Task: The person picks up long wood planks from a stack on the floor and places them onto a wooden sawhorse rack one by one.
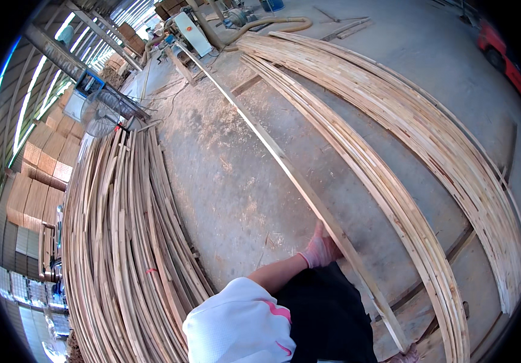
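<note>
A long, thin wooden strip (272, 148) runs from my lap up toward the machine at the far end of the floor. My left hand (320, 249), in a pale thin glove, grips it from below, thumb up along its left side and fingers hidden under it. At the strip's near end, low in the picture, my right hand (410, 354) is wrapped round it; only part of that hand shows. Just right of the strip lies a narrow stack of similar strips (363, 163).
A wide stack of pale strips (418, 121) lies farther right, on crossbars. Rougher strips (121, 242) fill the left side. A fan (98, 114) stands beyond them. At the back is a machine with a grey panel (192, 35) and hose (272, 22). Sawdust covers the floor (224, 199).
</note>
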`<state>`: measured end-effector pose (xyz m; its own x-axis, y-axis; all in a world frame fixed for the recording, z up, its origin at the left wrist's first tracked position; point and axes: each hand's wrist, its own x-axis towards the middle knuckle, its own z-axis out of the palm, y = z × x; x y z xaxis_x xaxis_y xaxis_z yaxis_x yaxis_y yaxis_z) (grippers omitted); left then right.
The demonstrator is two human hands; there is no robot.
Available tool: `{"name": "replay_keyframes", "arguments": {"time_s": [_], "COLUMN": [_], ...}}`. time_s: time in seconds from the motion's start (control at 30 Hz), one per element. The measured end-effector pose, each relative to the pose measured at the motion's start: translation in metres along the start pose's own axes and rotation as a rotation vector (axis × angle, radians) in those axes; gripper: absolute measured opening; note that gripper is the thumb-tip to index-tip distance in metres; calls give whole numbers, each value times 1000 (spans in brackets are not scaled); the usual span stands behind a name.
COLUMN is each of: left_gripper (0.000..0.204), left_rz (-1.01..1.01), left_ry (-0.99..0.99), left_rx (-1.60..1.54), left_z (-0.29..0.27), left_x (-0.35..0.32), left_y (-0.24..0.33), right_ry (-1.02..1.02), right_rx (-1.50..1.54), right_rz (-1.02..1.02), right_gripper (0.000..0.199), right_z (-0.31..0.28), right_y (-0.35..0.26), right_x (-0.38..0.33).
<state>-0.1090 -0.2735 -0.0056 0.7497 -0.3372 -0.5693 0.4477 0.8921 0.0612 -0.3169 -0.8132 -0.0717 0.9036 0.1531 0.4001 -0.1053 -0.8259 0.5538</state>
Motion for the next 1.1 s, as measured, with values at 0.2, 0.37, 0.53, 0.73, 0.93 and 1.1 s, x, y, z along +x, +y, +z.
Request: {"name": "replay_keyframes", "arguments": {"time_s": [0.2,0.37,0.53,0.73,0.93,1.1], "left_gripper": [66,43,40,39,39,34], "left_rz": [-462,-460,-538,-276,81,467], "left_ry": [-609,-658,-613,-228,2,255], "left_rx": [313,1070,738,580,595,530], "left_z": [-69,34,-7,27,21,30], "left_x": [53,11,61,-7,-27,-35], "left_y": [-46,-73,-120,7,160,241], "right_ry": [-261,-42,-205,-306,-915,-877], "right_rx": [152,15,216,917,1028,697], "right_rz": [305,362,473,198,633,445], "right_gripper": [42,35,47,47,37,41], "right_z": [-89,-105,-121,-175,-53,-89], "right_y": [5,15,-24,-60,119,117], "right_x": [76,102,123,161,22,55]}}
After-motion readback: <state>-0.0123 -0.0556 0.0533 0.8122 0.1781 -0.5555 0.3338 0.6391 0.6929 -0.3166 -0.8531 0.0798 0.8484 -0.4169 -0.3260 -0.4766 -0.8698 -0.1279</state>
